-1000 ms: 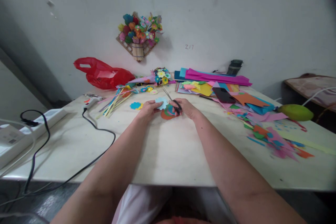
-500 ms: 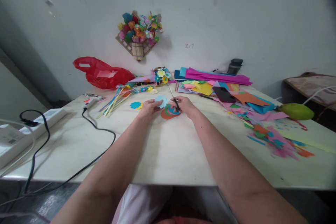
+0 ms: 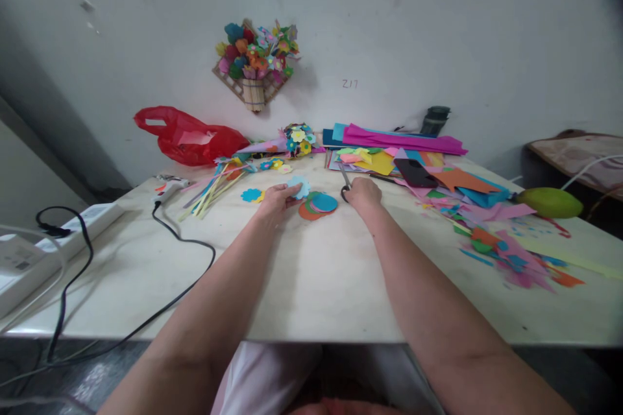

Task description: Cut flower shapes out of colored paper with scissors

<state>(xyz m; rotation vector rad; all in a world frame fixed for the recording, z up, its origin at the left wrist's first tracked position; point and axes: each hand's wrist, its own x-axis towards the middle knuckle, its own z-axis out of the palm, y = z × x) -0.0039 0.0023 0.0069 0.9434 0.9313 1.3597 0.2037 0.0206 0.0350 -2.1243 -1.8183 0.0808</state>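
Between the thumb and fingers of my left hand (image 3: 277,201) is a light blue paper flower (image 3: 299,187). My right hand (image 3: 365,194) is closed around the black handles of a pair of scissors (image 3: 346,183), whose blades point away toward the wall. Between my hands lies a small fanned stack of paper circles (image 3: 323,202), blue on top with pink, green and orange below. Left of my left hand, a blue paper flower (image 3: 252,195) rests on the table, partly over a yellow one.
Coloured paper scraps (image 3: 516,253) spread across the right, near a phone (image 3: 415,173) and a green fruit (image 3: 549,202). A red plastic bag (image 3: 189,139), paper strips (image 3: 214,188) and a glue gun (image 3: 170,189) with its black cord (image 3: 195,240) are left. Paper flowers (image 3: 298,137) stand behind.
My right hand has moved right with the scissors, away from the light blue flower, uncovering the stack of circles. The left hand stays nearly in place with the flower.
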